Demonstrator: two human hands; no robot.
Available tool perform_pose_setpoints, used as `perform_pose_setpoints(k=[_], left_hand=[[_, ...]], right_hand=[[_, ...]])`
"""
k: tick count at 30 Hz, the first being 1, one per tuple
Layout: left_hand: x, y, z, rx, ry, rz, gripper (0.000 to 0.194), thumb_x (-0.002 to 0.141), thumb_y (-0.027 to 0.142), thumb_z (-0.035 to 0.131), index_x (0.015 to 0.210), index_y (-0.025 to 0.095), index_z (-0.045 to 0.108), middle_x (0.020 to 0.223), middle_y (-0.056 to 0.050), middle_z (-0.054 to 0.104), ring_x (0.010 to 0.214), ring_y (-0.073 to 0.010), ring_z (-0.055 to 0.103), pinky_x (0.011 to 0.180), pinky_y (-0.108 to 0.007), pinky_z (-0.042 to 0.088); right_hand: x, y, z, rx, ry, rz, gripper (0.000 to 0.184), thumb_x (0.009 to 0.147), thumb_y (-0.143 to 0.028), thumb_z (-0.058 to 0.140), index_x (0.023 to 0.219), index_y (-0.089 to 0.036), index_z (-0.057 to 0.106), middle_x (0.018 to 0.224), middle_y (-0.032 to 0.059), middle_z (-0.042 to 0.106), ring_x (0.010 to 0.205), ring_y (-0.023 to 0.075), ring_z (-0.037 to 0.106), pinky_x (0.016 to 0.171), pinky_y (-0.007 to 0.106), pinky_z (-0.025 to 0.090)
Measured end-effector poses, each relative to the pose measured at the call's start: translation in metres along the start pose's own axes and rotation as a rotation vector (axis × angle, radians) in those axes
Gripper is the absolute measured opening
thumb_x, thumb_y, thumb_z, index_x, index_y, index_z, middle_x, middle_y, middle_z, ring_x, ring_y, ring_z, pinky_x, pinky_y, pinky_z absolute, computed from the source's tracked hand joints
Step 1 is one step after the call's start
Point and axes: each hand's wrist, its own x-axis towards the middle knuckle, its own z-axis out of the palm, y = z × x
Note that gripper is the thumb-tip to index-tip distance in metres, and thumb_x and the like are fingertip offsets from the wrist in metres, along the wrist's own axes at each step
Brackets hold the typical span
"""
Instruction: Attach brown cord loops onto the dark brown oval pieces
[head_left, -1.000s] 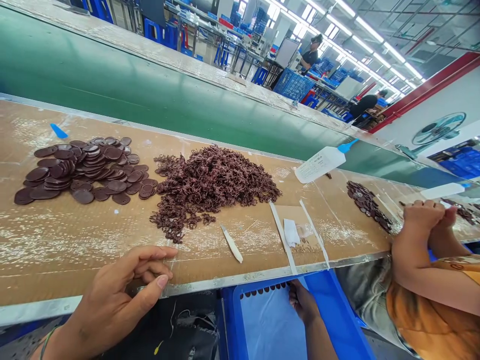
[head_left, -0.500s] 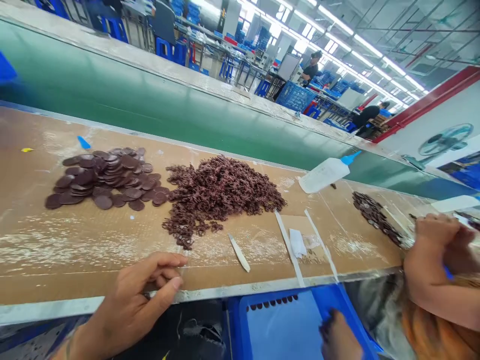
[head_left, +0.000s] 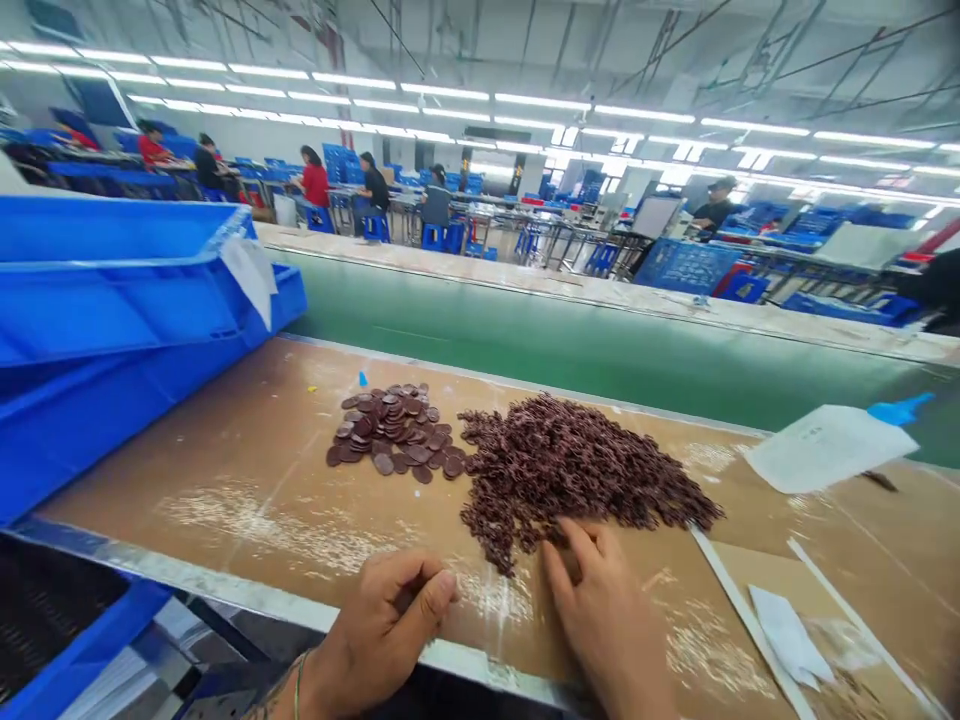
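Observation:
My left hand point(head_left: 390, 625) rests on the near edge of the brown worktable point(head_left: 247, 480), fingers curled in with the thumb against them; nothing shows in it. My right hand point(head_left: 604, 620) lies flat on the table with fingers stretched forward, fingertips touching the near edge of a large heap of small dark brown tangled parts point(head_left: 577, 470). Left of that heap lies a pile of dark brown round discs point(head_left: 394, 430).
Stacked blue crates point(head_left: 112, 320) stand at the left. A white squeeze bottle with a blue cap point(head_left: 832, 445) lies at the right, with white strips and a paper scrap point(head_left: 780, 620) near it. A green conveyor belt point(head_left: 600, 340) runs behind the table. Several people sit at far benches.
The view has swung left and up; the blue crates came into sight and the neighbour's arms left it. My right hand rose from below the table onto it, reaching the tangled heap.

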Motion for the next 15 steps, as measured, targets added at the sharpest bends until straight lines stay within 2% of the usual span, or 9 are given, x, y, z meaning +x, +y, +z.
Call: perform_pose_setpoints(k=[2,5,6,8,10,12,15], left_hand=[[0.010,-0.005,-0.026,0.196,0.114,-0.028,0.043,0.102,0.050,0.041,0.084,0.021,0.066,0.073,-0.001,0.068,0.069,-0.0164,0.064,0.065,-0.029,0.048],[0.030,-0.014,-0.062,0.370,0.234,-0.080,0.020,0.099,0.036,0.048,0.106,0.022,0.061,0.086,-0.002,0.069,0.074,-0.0197,0.064,0.070,-0.033,0.047],[0.036,-0.016,-0.071,0.424,0.253,-0.081,0.021,0.098,0.031,0.048,0.113,0.022,0.059,0.095,-0.004,0.070,0.081,-0.0217,0.065,0.075,-0.036,0.048],[0.049,-0.019,-0.080,0.521,0.239,-0.054,0.027,0.097,0.024,0.047,0.121,0.020,0.058,0.116,-0.009,0.066,0.099,-0.0261,0.065,0.089,-0.042,0.049],[0.060,-0.021,-0.080,0.602,0.180,-0.020,0.031,0.095,0.019,0.047,0.124,0.017,0.060,0.130,-0.013,0.059,0.109,-0.0300,0.063,0.096,-0.046,0.048],[0.068,-0.023,-0.076,0.667,0.130,-0.010,0.032,0.095,0.017,0.046,0.121,0.016,0.064,0.131,-0.016,0.057,0.106,-0.0323,0.065,0.094,-0.049,0.050],[0.076,-0.029,-0.070,0.720,0.125,-0.017,0.030,0.095,0.017,0.044,0.115,0.014,0.067,0.122,-0.018,0.059,0.097,-0.0333,0.066,0.086,-0.050,0.053]], right_hand=[[0.003,0.011,0.013,-0.059,0.059,-0.080,0.051,0.102,-0.050,0.035,0.112,-0.017,0.072,0.111,0.0124,0.069,0.085,0.0315,0.071,0.068,0.045,0.055],[0.003,0.035,0.029,-0.047,0.150,-0.179,0.051,0.102,-0.053,0.039,0.114,-0.014,0.070,0.107,0.0136,0.070,0.087,0.0306,0.071,0.069,0.042,0.056],[0.002,0.041,0.032,-0.034,0.163,-0.202,0.048,0.102,-0.052,0.042,0.116,-0.014,0.068,0.107,0.0132,0.070,0.087,0.0299,0.072,0.068,0.040,0.056],[0.001,0.047,0.033,0.039,0.167,-0.248,0.043,0.101,-0.051,0.045,0.117,-0.018,0.067,0.105,0.0109,0.071,0.087,0.0278,0.072,0.068,0.037,0.056],[-0.002,0.044,0.029,0.173,0.163,-0.252,0.039,0.100,-0.053,0.048,0.115,-0.023,0.068,0.105,0.0083,0.072,0.091,0.0265,0.072,0.072,0.036,0.056],[-0.006,0.035,0.022,0.300,0.156,-0.115,0.040,0.099,-0.057,0.048,0.119,-0.027,0.066,0.113,0.0078,0.072,0.099,0.0278,0.071,0.076,0.037,0.055],[-0.011,0.024,0.014,0.414,0.152,0.235,0.054,0.095,-0.065,0.047,0.133,-0.028,0.060,0.115,0.0100,0.073,0.098,0.0321,0.070,0.077,0.042,0.053]])
